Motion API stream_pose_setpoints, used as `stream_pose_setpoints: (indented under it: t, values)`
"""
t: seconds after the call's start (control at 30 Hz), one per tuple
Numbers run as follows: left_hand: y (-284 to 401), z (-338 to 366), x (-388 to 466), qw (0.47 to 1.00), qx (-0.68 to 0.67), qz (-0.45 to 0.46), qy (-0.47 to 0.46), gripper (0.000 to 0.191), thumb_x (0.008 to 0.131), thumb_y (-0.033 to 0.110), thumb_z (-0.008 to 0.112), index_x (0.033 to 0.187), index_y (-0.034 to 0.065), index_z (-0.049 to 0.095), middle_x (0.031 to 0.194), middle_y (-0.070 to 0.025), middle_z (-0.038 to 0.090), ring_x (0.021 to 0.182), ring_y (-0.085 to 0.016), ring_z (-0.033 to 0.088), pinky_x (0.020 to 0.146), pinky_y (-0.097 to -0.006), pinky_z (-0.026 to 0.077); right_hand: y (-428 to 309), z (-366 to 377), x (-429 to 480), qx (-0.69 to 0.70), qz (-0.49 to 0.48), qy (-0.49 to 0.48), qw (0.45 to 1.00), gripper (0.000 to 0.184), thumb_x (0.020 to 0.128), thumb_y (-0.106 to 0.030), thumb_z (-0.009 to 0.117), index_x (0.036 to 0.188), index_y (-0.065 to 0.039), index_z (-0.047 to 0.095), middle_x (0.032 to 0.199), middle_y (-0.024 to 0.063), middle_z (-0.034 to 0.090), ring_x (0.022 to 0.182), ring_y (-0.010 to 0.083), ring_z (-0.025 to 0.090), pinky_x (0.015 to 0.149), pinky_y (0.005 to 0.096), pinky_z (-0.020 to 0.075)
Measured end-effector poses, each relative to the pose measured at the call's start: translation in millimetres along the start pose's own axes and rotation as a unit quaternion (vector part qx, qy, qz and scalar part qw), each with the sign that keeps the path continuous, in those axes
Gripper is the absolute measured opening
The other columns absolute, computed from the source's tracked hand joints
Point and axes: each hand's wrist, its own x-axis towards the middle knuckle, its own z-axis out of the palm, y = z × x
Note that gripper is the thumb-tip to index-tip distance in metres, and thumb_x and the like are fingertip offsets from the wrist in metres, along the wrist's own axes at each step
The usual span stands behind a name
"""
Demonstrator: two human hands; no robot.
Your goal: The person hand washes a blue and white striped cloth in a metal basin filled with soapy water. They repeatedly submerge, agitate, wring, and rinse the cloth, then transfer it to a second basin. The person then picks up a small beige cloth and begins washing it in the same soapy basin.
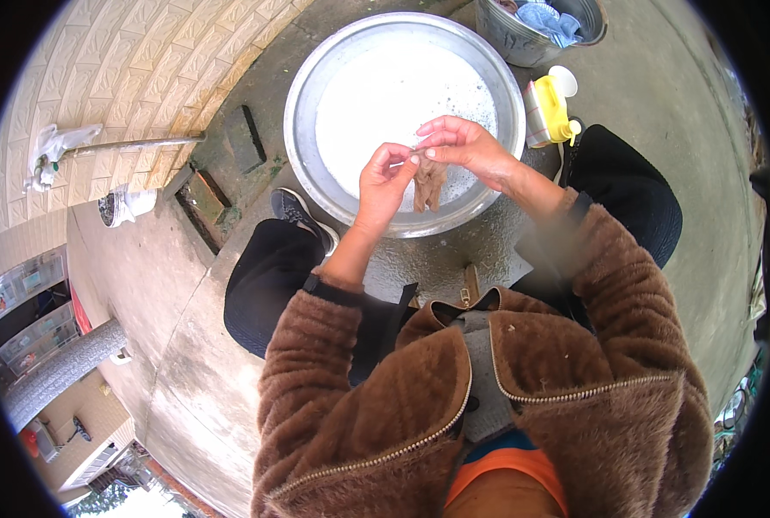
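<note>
A wide round metal basin [301, 162] stands on the concrete before me, filled with whitish, sudsy water [385, 90]. Over its near part I hold up a small wet brown cloth [429, 184], which hangs down from my fingertips. My left hand [388, 175] pinches one top corner between thumb and forefinger. At the other top corner, my right hand [466, 150] grips the cloth with thumb and finger, its remaining fingers spread. What kind of garment the cloth is, I cannot tell.
Beyond the basin at right stands a dark bucket [521, 48] holding blue cloth [550, 22]. A yellow jug [553, 107] sits right of the basin. At left are a tap pipe [132, 146], a loose brick [207, 197] by a drain opening, and a white container [129, 204].
</note>
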Motion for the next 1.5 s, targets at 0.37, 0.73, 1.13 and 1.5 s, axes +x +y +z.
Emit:
stream_pose_setpoints:
  t: [0.37,0.73,1.13,1.5]
  values:
    - [12,4,-3,0.995,-0.079,-0.065,-0.012,0.011,0.086,0.01,0.062,0.088,0.0082,0.052,0.091,-0.0027,0.059,0.087,-0.011,0.055,0.075,-0.0261,0.045,7,9,-3,-0.211,-0.036,-0.023,0.976,0.056,0.063,-0.03,0.081,0.104,-0.006,0.051,0.094,0.0063,0.056,0.082,0.0137,0.051,0.072,0.0288,0.044]
    - [2,-4,-1,0.996,-0.065,-0.044,0.03,0.012,0.089,0.013,0.059,0.086,0.01,0.048,0.093,-0.0022,0.057,0.09,-0.011,0.054,0.081,-0.0261,0.045,12,2,3,-0.177,-0.051,0.028,0.982,0.013,0.082,-0.01,0.055,0.093,-0.004,0.057,0.078,-0.0016,0.056,0.069,0.0054,0.05,0.06,0.0206,0.0401]
    - [6,-5,2,0.989,-0.095,-0.035,0.108,0.011,0.095,0.013,0.048,0.103,0.0105,0.041,0.093,-0.0034,0.054,0.084,-0.011,0.053,0.075,-0.0259,0.047,-12,-4,0,0.151,0.019,0.01,0.988,0.036,0.084,-0.013,0.046,0.12,-0.007,0.047,0.1,0.0056,0.057,0.099,0.0132,0.05,0.085,0.0258,0.0389]
    - [-1,6,-4,0.994,-0.057,-0.094,-0.017,0.02,0.092,0.017,0.055,0.104,0.0005,0.055,0.096,-0.0074,0.062,0.09,-0.014,0.058,0.085,-0.0294,0.046,-11,11,-1,-0.013,-0.064,-0.034,0.997,0.063,0.076,0.011,0.05,0.133,-0.01,0.034,0.122,0.0096,0.049,0.122,0.02,0.043,0.099,0.034,0.0375]
